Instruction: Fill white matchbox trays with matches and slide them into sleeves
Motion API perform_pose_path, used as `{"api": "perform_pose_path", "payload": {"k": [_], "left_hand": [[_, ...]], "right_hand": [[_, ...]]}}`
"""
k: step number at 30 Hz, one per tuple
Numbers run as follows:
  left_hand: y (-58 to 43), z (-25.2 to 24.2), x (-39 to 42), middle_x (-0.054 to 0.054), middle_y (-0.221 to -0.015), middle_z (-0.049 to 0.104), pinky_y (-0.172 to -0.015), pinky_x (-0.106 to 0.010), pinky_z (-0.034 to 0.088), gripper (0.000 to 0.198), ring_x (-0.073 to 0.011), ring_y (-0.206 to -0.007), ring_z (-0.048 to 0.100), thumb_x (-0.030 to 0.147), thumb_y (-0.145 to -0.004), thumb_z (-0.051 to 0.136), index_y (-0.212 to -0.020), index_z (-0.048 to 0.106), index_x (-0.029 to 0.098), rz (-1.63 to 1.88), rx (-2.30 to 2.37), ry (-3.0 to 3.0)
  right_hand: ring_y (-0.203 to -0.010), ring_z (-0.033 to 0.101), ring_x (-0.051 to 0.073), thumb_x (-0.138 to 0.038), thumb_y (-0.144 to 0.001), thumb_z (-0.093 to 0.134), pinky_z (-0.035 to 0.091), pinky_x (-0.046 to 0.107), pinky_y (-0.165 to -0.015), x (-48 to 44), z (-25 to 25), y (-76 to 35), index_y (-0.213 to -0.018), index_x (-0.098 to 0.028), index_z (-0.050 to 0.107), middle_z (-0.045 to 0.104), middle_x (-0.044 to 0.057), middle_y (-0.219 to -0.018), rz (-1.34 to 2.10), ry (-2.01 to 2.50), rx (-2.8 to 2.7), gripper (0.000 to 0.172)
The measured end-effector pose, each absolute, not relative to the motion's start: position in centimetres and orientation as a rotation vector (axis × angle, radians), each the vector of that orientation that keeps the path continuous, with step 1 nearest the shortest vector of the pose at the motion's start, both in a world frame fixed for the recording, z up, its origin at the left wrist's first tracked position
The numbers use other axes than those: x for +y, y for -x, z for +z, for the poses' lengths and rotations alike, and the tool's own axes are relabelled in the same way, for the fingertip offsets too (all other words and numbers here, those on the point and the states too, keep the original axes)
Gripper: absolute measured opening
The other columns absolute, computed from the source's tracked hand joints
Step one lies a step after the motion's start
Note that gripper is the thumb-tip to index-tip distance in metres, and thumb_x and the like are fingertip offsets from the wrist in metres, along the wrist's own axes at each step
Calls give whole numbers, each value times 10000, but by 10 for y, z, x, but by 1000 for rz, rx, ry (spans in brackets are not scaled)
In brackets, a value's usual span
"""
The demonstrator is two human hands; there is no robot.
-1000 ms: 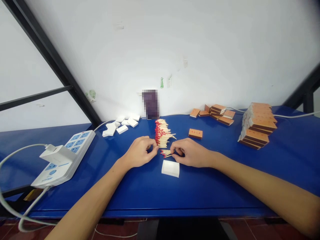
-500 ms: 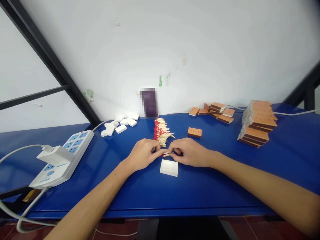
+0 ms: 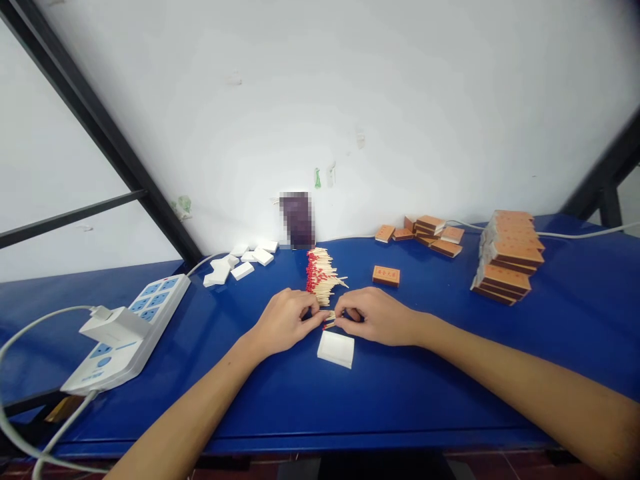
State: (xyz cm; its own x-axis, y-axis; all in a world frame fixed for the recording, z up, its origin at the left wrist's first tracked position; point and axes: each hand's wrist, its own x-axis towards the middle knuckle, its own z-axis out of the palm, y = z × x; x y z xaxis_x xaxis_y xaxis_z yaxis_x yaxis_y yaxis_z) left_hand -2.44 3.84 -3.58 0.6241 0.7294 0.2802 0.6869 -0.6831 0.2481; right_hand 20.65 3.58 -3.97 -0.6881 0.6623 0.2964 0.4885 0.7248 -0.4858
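Between my two hands are a few matches (image 3: 330, 321), red heads to the left, just behind a white matchbox tray (image 3: 335, 349). My left hand (image 3: 289, 321) closes thumb and forefinger at their head end. From the other side, my right hand (image 3: 376, 316) pinches the stick ends, its fingers curled. Right behind my fingers lies a long pile of matches (image 3: 323, 277) with red heads on the left. A single orange matchbox (image 3: 386, 275) rests beyond my right hand.
White trays (image 3: 243, 270) lie scattered at back left. Loose matchboxes (image 3: 431, 233) and a tall matchbox stack (image 3: 510, 257) stand at the right. A power strip (image 3: 130, 333) with cables occupies the left side of the blue table (image 3: 280, 407). A pixelated dark object (image 3: 299, 220) leans on the wall.
The camera view has tilted slightly, so everything sits lower in the picture. Both hands stay at the matches, with only small finger shifts.
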Motion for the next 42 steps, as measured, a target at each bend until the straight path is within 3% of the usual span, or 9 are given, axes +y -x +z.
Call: {"api": "perform_pose_path", "payload": {"k": [5, 8, 42], "left_hand": [[31, -29, 39, 41, -657, 566, -684, -283, 347, 195, -122, -585, 492, 370, -955, 518, -963, 589, 188, 516, 1225, -2824], [35, -27, 40, 35, -661, 564, -672, -289, 351, 205, -131, -583, 496, 347, -955, 506, -1065, 576, 189, 514, 1247, -2900], [29, -27, 35, 39, -643, 568, -694, -275, 376, 107, -127, -614, 534, 282, -896, 572, -954, 628, 211, 460, 1097, -2831]], "right_hand": [[-535, 416, 80, -120, -828, 570, 288, 222, -559, 37, -40, -204, -816, -166, 633, 491, -54, -584, 503, 958, -2379, 79], [-533, 405, 77, -72, -785, 573, 298, 220, -565, 38, -40, -203, -772, -160, 605, 478, -55, -587, 471, 973, -2333, 95], [-627, 453, 102, -80, -787, 561, 339, 237, -605, 41, -36, -209, -711, -172, 553, 517, -22, -680, 488, 900, -2467, 119]]}}
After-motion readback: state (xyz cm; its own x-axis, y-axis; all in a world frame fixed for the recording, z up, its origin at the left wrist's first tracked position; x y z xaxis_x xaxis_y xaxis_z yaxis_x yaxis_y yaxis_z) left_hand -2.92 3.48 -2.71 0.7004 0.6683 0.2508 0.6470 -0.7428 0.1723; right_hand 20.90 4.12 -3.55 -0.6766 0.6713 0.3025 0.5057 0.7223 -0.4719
